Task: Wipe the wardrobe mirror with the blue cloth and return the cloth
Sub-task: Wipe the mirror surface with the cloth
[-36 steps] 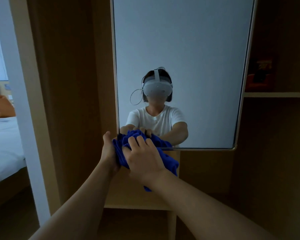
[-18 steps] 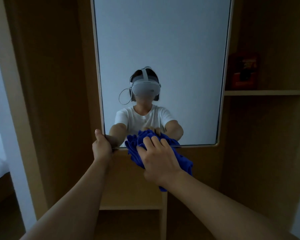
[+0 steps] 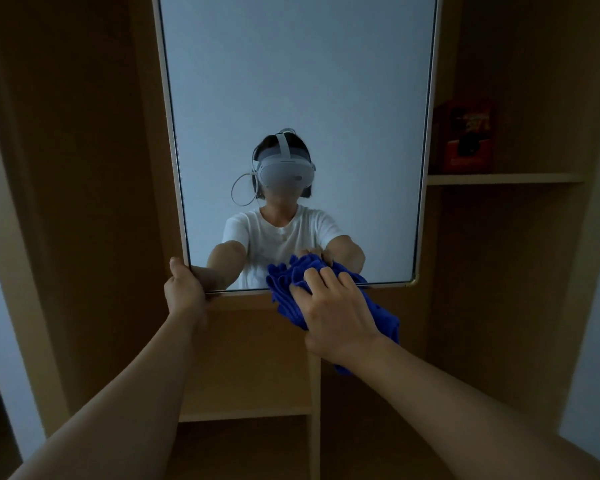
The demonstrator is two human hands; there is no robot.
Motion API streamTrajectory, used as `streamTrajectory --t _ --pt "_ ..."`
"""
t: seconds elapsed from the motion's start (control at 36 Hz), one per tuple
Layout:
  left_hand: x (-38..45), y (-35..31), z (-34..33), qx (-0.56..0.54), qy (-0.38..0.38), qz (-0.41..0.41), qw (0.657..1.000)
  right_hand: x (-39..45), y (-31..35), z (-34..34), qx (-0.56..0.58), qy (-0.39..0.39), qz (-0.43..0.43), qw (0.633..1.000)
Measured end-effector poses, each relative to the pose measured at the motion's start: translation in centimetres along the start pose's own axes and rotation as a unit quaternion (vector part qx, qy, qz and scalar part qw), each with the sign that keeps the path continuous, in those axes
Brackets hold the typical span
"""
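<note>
The wardrobe mirror (image 3: 291,81) is a tall panel with a thin pale frame, set in a wooden wardrobe. My left hand (image 3: 184,289) grips the mirror's bottom left corner, thumb up along the frame's side. My right hand (image 3: 336,310) holds the bunched blue cloth (image 3: 288,282) against the mirror's bottom edge, right of centre. Part of the cloth hangs down below my right wrist. The glass reflects a person in a white shirt wearing a headset, with both arms stretched forward.
A wooden shelf (image 3: 503,179) to the right of the mirror carries a red box (image 3: 468,136). Below the mirror are wooden wardrobe panels and an open compartment (image 3: 243,445). A pale wall strip (image 3: 589,375) shows at the far right.
My left hand let go of the cloth and took hold of the mirror's bottom left corner. My right hand carried the cloth to the right along the bottom edge. The view shifted right.
</note>
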State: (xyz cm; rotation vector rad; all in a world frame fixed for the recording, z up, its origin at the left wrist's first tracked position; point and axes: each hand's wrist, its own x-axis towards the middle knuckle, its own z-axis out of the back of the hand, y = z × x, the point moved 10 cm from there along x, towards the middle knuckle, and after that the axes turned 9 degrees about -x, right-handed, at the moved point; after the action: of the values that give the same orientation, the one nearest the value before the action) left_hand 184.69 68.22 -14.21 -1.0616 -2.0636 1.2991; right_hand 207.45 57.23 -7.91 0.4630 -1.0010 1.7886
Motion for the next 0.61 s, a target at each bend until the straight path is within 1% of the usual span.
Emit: streamTrajectory --t 0.17,0.28,0.47,0.61 --pt "0.1 0.1 -0.6 -0.011 0.004 0.009 1.0 -0.3 -1.4 -1.0 -0.014 0.005 -0.025 1.0" --pt "0.3 0.2 -0.9 -0.024 0.004 0.008 1.0 -1.0 -3.6 -1.6 -0.021 0.012 -0.054 0.998" --pt "1.0 0.4 -1.3 -0.041 -0.009 -0.002 0.999 -2.8 -8.8 -3.4 -0.056 0.042 -0.113 0.991" --pt "1.7 0.7 -1.7 -0.034 -0.016 -0.004 0.999 -2.6 -9.5 -4.8 -0.062 0.065 -0.131 0.987"
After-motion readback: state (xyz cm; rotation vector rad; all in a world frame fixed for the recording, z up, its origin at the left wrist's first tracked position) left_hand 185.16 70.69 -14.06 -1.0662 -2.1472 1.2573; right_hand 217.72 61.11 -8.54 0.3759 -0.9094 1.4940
